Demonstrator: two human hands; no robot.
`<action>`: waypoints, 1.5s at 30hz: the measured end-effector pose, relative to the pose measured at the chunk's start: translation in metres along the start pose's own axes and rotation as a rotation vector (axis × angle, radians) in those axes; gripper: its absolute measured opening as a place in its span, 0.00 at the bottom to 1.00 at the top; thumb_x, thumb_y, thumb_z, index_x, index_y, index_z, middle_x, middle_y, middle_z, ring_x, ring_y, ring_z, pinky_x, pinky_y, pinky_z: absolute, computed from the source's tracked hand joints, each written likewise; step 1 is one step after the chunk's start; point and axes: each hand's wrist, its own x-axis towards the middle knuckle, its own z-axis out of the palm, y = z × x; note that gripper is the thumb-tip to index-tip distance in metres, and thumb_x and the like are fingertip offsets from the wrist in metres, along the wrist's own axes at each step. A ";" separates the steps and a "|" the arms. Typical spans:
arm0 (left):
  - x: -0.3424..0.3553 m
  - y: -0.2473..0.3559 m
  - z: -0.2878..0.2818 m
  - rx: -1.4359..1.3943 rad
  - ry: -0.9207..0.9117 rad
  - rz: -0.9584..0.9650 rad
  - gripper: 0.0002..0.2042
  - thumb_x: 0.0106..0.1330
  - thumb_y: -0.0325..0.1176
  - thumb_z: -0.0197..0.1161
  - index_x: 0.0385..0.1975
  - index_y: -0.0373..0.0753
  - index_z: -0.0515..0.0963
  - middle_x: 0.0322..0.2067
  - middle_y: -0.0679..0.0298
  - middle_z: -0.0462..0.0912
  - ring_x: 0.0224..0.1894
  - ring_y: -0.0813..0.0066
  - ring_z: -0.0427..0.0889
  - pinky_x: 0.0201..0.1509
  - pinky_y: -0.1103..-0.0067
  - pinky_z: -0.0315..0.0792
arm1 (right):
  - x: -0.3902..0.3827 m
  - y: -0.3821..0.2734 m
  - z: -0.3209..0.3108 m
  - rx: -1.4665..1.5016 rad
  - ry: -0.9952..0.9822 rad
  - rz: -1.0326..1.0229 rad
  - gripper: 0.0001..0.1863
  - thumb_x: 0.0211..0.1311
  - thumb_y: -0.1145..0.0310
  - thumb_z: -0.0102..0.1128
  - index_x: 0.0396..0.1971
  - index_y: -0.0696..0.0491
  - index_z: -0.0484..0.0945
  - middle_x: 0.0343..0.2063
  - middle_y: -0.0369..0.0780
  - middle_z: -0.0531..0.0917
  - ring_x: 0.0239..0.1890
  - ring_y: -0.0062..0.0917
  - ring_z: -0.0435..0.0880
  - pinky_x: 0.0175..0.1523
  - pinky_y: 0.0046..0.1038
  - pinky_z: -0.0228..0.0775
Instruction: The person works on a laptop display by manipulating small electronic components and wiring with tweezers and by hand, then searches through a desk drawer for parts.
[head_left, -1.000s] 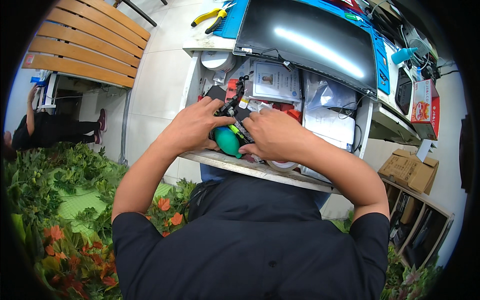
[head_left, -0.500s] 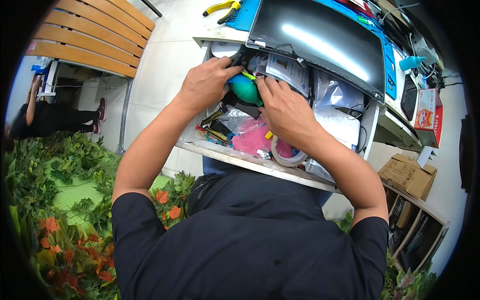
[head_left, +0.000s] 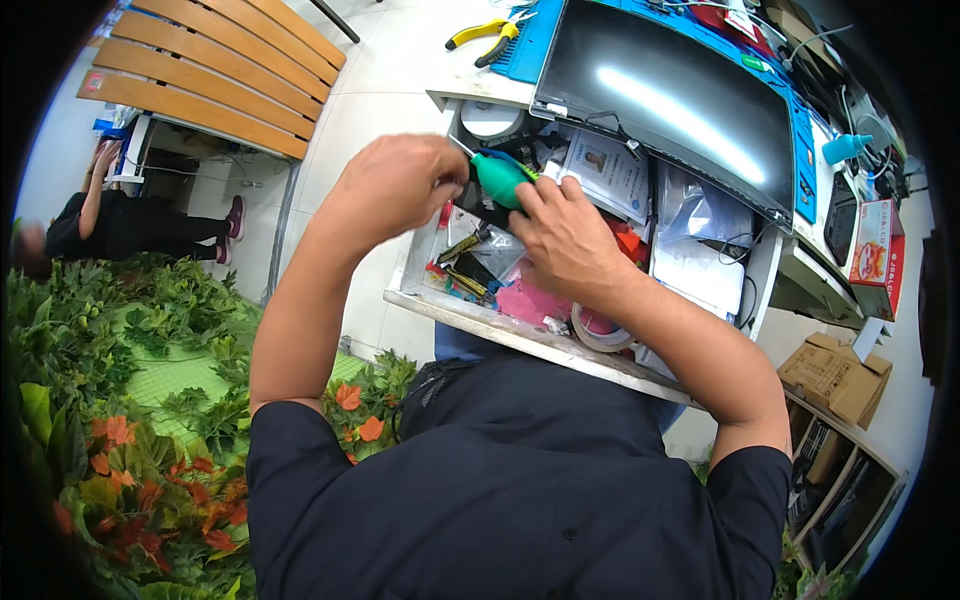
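Observation:
An open white drawer full of small things lies in front of me. Over its left half is a green rubber air blower, its thin tip slanting to the upper left. My right hand has its fingers closed at the blower's right end. Beside the blower's tip, my left hand is raised with curled fingers; what they pinch, if anything, is hidden. Beneath the hands lie a pink cloth, a tape roll seen in part, clear plastic bags and a printed sheet.
A dark display panel rests on a blue mat behind the drawer, beside yellow-black pliers. At right stand a red box and a cardboard box. A slatted bench and another person are at left.
My left hand has moved up and left, off the blower. The blower has turned, its tip now showing at the upper left, with my right hand still on it. The whole view has shifted slightly.

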 end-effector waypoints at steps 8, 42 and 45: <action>-0.030 0.005 0.081 0.373 -0.121 0.282 0.04 0.63 0.29 0.68 0.32 0.41 0.90 0.39 0.64 0.89 0.51 0.63 0.88 0.56 0.69 0.85 | -0.007 0.001 -0.003 0.005 -0.152 -0.009 0.24 0.59 0.56 0.77 0.48 0.57 0.87 0.44 0.42 0.80 0.54 0.35 0.80 0.59 0.37 0.70; -0.008 0.085 0.098 -2.103 0.116 -0.086 0.07 0.81 0.28 0.71 0.52 0.43 0.82 0.48 0.62 0.89 0.48 0.66 0.96 0.51 0.69 0.94 | -0.083 -0.048 -0.069 0.892 0.370 0.544 0.14 0.74 0.62 0.77 0.45 0.58 0.86 0.34 0.48 0.90 0.33 0.44 0.92 0.39 0.43 0.82; -0.019 0.097 0.099 -2.112 0.103 -0.183 0.07 0.84 0.31 0.69 0.55 0.39 0.83 0.46 0.62 0.91 0.45 0.66 0.95 0.48 0.71 0.91 | -0.085 -0.054 -0.067 0.951 0.337 0.586 0.12 0.78 0.64 0.72 0.37 0.56 0.82 0.28 0.47 0.86 0.29 0.47 0.88 0.36 0.46 0.77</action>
